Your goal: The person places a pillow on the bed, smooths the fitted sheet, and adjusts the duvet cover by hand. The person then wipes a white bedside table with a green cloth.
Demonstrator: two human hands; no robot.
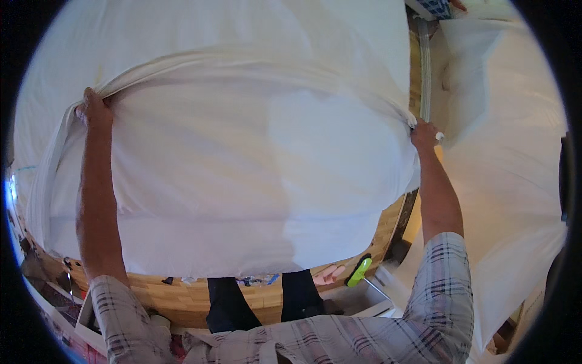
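Note:
A large white cloth (pixel 200 158) spreads over the wooden table in front of me, its near part hanging over the table's front edge. Both my arms reach forward, wide apart. At the far left, my left hand (pixel 95 109) is closed on a gathered fold of the cloth. My right hand (pixel 426 134) grips the same raised fold at the right side, with something small and white on a finger. Between the two hands the fold arches away from me. Beyond it, more white cloth covers the surface. My fingertips are partly hidden in the fabric.
Another white-covered surface (pixel 515 164) stands to the right, past a narrow gap. Below lie a green brush-like tool (pixel 359 270) and an open box (pixel 357 300) near my legs. Part of another person's hand (pixel 458 5) shows at the top right.

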